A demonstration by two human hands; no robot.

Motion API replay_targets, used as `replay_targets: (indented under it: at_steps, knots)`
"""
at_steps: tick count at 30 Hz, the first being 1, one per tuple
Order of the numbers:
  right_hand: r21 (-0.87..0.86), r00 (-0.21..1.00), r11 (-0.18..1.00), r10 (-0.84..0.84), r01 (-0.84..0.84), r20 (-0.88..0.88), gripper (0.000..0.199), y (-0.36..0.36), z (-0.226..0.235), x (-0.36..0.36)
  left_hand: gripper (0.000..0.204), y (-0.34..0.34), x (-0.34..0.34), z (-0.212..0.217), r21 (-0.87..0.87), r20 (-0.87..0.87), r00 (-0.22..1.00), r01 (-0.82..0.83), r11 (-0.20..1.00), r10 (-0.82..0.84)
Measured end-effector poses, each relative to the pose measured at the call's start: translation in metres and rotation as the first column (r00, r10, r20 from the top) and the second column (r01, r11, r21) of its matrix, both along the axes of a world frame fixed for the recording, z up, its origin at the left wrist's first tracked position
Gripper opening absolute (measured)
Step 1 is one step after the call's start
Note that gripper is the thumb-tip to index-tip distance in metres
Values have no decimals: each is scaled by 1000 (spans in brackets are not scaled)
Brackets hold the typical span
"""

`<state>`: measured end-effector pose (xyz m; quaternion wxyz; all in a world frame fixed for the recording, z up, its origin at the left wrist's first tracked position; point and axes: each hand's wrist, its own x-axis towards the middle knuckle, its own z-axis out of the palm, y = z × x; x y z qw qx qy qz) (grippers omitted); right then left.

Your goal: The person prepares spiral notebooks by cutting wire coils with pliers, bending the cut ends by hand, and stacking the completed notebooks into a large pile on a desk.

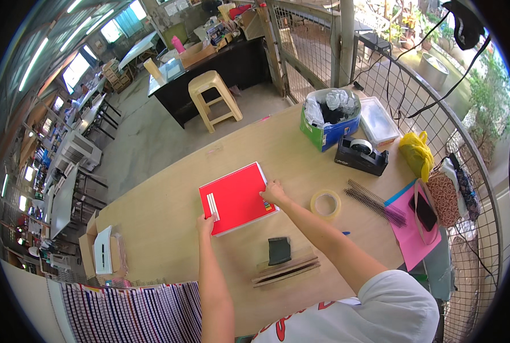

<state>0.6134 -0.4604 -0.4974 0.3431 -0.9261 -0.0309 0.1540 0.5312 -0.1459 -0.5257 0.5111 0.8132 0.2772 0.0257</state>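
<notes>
A red spiral notebook [239, 197] lies on the wooden table [169, 228], its wire binding along the far edge and white label lines at its left. My left hand [205, 223] grips the near left corner, thumb on the cover. At the opposite side my right hand [273, 193] holds the right edge, fingers curled by a small coloured print. Closer to me sit a dark folded piece of sandpaper-like material [279, 251] and thin wooden strips [286, 270]. To the right of my right forearm lies a roll of clear tape [325, 204].
Black wire coils [375, 206] and a pink sheet with a phone [423, 210] lie at right. Behind them stand a tape dispenser [361, 155], a box of plastic bags [330, 120] and a yellow bag [417, 154]. Stacked notebooks [135, 311] fill the near left; a stool [212, 97] stands beyond.
</notes>
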Motion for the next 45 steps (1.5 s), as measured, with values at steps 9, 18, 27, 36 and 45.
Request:
replay_targets:
  at_steps: [9, 18, 27, 36, 45]
  knots:
    - [94, 991, 995, -55, 44, 121, 74, -79, 20, -104, 49, -93, -75, 60, 518, 79, 995, 5, 856, -54]
    - [-238, 740, 820, 573, -521, 352, 41, -143, 90, -284, 63, -228, -87, 104, 714, -238, 591, 644, 273, -771]
    - [-195, 775, 868, 495, -456, 392, 37, -153, 89, -286, 46, -222, -78, 85, 769, -244, 476, 625, 131, -845]
    - [-213, 764, 836, 549, -506, 340, 43, -155, 90, -282, 48, -225, -82, 85, 773, -299, 494, 627, 97, -816]
    - [-131, 772, 832, 550, -539, 319, 56, -166, 97, -277, 41, -221, -76, 89, 737, -274, 461, 664, 123, -844]
